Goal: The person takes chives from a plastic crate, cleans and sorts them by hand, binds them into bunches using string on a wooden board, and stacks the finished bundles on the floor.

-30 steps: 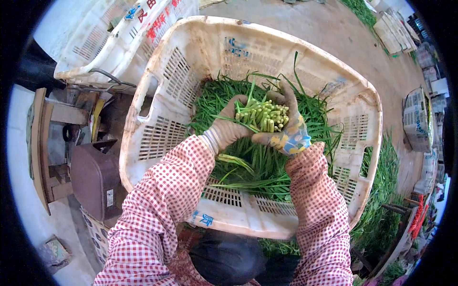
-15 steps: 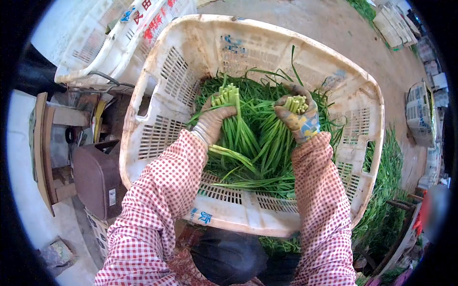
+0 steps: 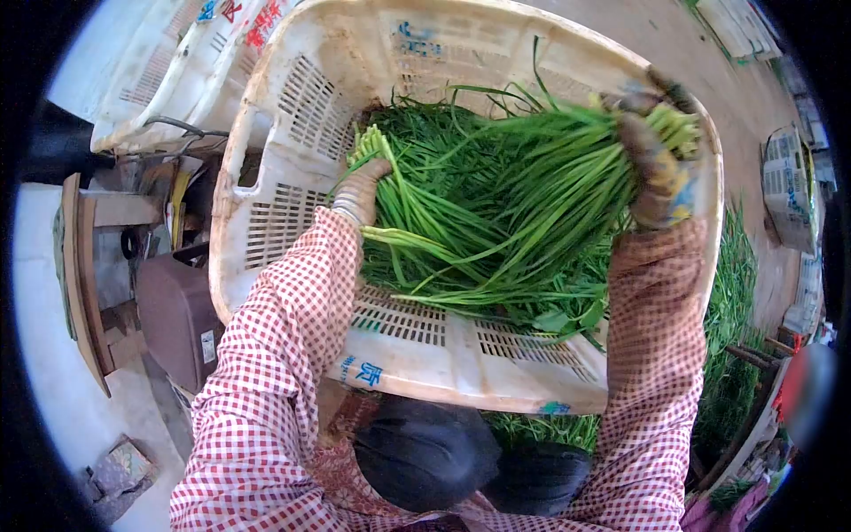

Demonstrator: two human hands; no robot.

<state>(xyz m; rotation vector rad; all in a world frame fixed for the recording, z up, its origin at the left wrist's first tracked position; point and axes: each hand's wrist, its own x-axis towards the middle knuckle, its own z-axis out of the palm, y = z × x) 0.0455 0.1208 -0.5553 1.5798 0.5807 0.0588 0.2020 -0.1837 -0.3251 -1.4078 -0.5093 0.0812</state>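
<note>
A worn white plastic crate (image 3: 479,377) with slotted walls holds long, narrow-leaved greens. At the left side of the crate, my gloved left hand (image 3: 358,189) is wrapped round a bunch of green stalks (image 3: 417,208), its pale cut ends pointing up. My gloved right hand (image 3: 651,173), blurred by motion, grips a second bunch of long-leaved greens (image 3: 558,182) by the stem ends at the right wall. The leaves of this bunch trail leftward and down over the loose greens (image 3: 448,133) beneath. Both gloves look dirty.
More white crates (image 3: 168,89) stand at the upper left. A brown padded object (image 3: 177,315) is beside a wooden frame (image 3: 84,266) on the left. Greens (image 3: 731,293) lie on the ground to the right, near a pale crate (image 3: 787,191).
My right hand has swept its bunch up and right to the crate's right wall, stretching the leaves out. My left hand has shifted slightly left with its bunch. The view has tilted slightly.
</note>
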